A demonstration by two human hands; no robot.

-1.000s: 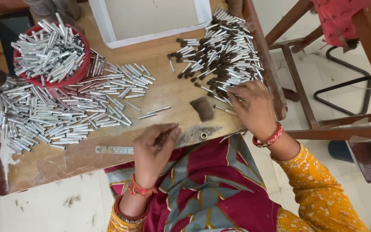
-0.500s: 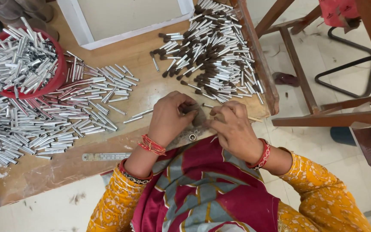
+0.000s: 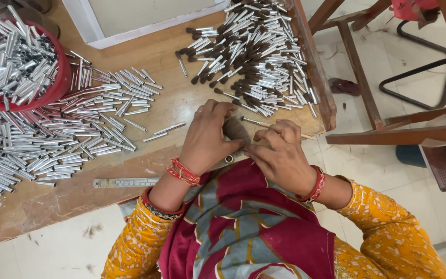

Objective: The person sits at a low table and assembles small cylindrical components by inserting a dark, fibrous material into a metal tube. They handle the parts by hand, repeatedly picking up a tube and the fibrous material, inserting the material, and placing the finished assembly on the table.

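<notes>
Left hand (image 3: pixel 208 135) gripped the dark bristle tuft (image 3: pixel 235 129) at the bench (image 3: pixel 78 196) front edge. Right hand (image 3: pixel 281 155) pinched a thin stick (image 3: pixel 280 130) (long axis pointing right), just right of the tuft, hands touching.

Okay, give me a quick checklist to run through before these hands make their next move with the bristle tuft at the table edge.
1. Both hands on the work: ok. The left hand and right hand meet over the dark bristle tuft.
2. Tuft held firmly: cannot tell, the fingers hide most of it.
3. Thin stick within reach: ok, it lies under the right hand's fingers.
4. Empty metal tubes in supply: ok, a large pile lies to the left, with more in the red bowl.
5. Finished brush heads kept apart: ok, piled separately at the table's far right.
6. Metal ruler clear of the hands: ok.
</notes>
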